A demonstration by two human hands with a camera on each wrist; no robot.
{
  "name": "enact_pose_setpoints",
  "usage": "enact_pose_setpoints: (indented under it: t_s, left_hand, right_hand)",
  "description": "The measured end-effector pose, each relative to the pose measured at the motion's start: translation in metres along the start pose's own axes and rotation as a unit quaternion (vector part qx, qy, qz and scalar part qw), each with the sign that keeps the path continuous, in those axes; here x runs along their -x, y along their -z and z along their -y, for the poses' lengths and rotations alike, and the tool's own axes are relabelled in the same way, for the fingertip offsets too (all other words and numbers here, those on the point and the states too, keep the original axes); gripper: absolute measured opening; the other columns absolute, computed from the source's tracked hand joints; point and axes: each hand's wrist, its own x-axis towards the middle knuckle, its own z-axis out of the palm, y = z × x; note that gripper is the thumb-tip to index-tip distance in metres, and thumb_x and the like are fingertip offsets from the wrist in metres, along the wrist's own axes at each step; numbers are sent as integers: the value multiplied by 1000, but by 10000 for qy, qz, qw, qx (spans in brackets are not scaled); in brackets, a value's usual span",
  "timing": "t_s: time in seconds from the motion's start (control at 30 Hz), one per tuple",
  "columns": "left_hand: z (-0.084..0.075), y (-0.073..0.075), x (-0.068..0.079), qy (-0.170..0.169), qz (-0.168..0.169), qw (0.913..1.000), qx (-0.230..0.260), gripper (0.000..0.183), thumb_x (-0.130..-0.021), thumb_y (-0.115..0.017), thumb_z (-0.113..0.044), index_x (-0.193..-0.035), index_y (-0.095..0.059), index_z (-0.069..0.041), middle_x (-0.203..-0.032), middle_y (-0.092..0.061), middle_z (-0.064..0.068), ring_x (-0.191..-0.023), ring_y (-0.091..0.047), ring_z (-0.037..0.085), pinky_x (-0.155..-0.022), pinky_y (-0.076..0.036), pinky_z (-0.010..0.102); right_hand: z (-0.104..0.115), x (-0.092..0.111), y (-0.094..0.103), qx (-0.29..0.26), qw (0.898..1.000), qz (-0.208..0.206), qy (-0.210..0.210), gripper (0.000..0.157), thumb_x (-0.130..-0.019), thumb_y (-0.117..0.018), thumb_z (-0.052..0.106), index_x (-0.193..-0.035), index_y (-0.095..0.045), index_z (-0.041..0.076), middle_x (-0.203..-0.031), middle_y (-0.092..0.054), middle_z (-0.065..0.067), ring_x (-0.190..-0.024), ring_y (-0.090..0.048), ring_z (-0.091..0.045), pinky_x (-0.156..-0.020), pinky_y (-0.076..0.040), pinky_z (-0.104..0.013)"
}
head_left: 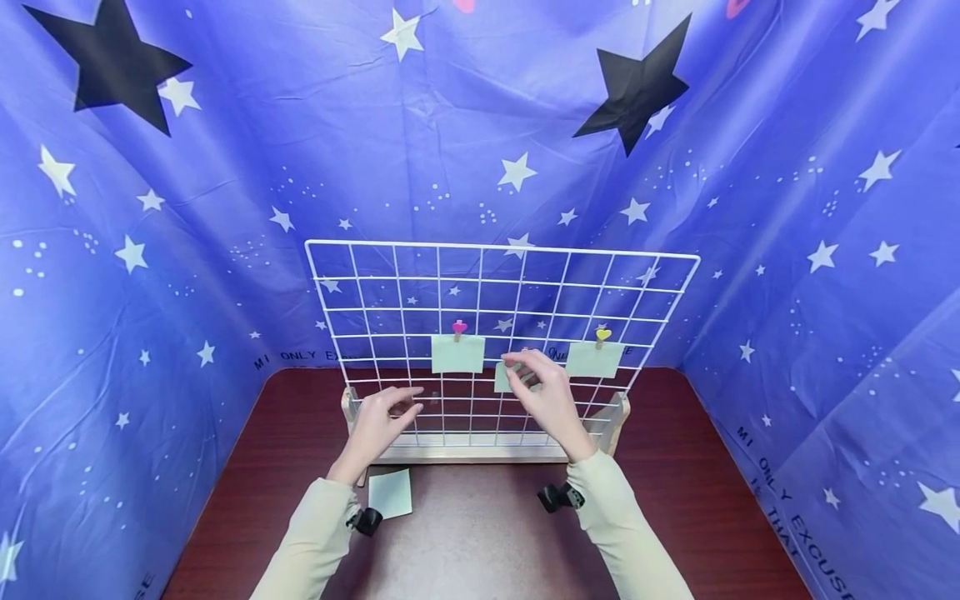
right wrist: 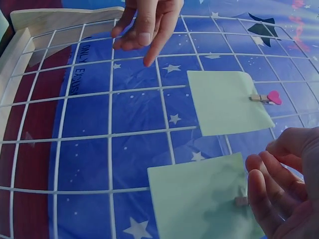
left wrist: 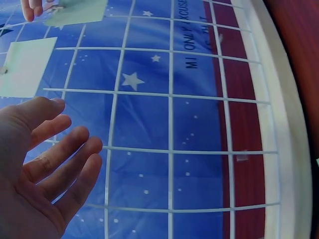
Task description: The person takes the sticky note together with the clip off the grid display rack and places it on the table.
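A white wire grid panel [head_left: 480, 279] stands upright in a wooden base [head_left: 472, 454]. My right hand [head_left: 543, 392] is in front of a pale green paper note [right wrist: 199, 199] on the grid, fingers loosely bent beside its small wooden clip [right wrist: 241, 201]; the rest of that clip is hidden behind the fingers. Left of it hangs another green note [head_left: 457, 356] under a pink heart clip [head_left: 460, 327]. A third note [head_left: 592, 360], at the right, carries a yellow heart clip [head_left: 603, 335]. My left hand [left wrist: 40, 164] hovers before the grid's lower left with relaxed fingers, holding nothing.
More green paper [head_left: 390, 493] lies on the dark red table [head_left: 675, 483], near my left wrist and in front of the base. A blue star-patterned curtain [head_left: 450, 167] surrounds the table at the back and sides.
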Motion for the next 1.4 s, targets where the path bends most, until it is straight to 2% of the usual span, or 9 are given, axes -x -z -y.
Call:
enact_pose_setpoints:
  t_s: [0.17, 0.3, 0.4, 0.57, 0.7, 0.93, 1.23, 1.4]
  left_hand:
    - [-5, 4, -8, -119, -106, 9996, 213, 27, -78, -76, 3, -105, -72, 0, -78, -68, 5, -67, -66, 15, -60, -55, 23]
    - [-8, 9, -16, -262, -194, 9991, 260, 26, -78, -76, 3, -103, -72, -1, -78, -67, 4, -67, -66, 15, -60, -55, 23]
    - [-9, 13, -21, -208, -185, 9990, 358, 25, -80, -75, 3, -104, -72, 0, -80, -68, 5, -69, -66, 15, -61, -55, 22]
    - [-14, 19, -28, -75, -214, 9982, 552, 25, -81, -74, 2, -105, -71, 2, -84, -69, 9, -73, -67, 19, -63, -56, 24]
    - [-18, 22, -33, -63, -242, 9977, 626, 24, -81, -74, 2, -105, -72, 1, -87, -70, 13, -74, -68, 20, -64, -57, 27]
    - [-26, 24, -41, -110, -305, 9972, 679, 23, -81, -74, 2, -104, -72, -1, -85, -70, 7, -73, -67, 17, -64, -57, 29]
    - [-37, 27, -52, -82, -199, 9960, 864, 25, -82, -73, 2, -107, -70, 3, -94, -71, 13, -80, -69, 23, -68, -57, 30]
    - [-41, 29, -54, -40, -182, 9958, 901, 28, -82, -73, 2, -110, -69, 4, -100, -71, 16, -83, -70, 26, -67, -58, 36]
  right_hand:
    - [9, -9, -3, -101, 9998, -19, 152, 28, -78, -69, -16, -101, -70, -1, -92, -68, -15, -67, -65, -26, -54, -55, -34]
    - [26, -18, -4, -118, 9996, 5, 254, 27, -77, -66, -20, -100, -68, -6, -91, -66, -22, -66, -64, -30, -54, -54, -37]
    - [29, -23, -4, -94, 9994, 61, 315, 25, -79, -66, -18, -100, -68, -5, -92, -66, -19, -67, -63, -26, -54, -54, -34]
    - [16, -27, -9, -167, 9990, 165, 393, 22, -83, -67, -7, -104, -69, -1, -94, -68, -11, -71, -63, -18, -57, -54, -27]
    - [19, -31, -12, -152, 9988, 188, 434, 22, -84, -66, -6, -105, -70, 0, -95, -68, -8, -74, -63, -16, -58, -54, -25]
    - [24, -41, -14, -93, 9982, 201, 562, 22, -84, -67, -4, -105, -70, 1, -95, -67, -8, -72, -63, -16, -59, -54, -26]
    - [28, -51, -17, -91, 9982, 218, 547, 23, -84, -67, -4, -106, -70, 1, -95, -67, -9, -71, -63, -17, -60, -54, -27]
    - [30, -56, -22, 52, 9977, 287, 617, 22, -86, -67, 0, -108, -70, 2, -92, -66, -6, -61, -55, -10, -53, -49, -24]
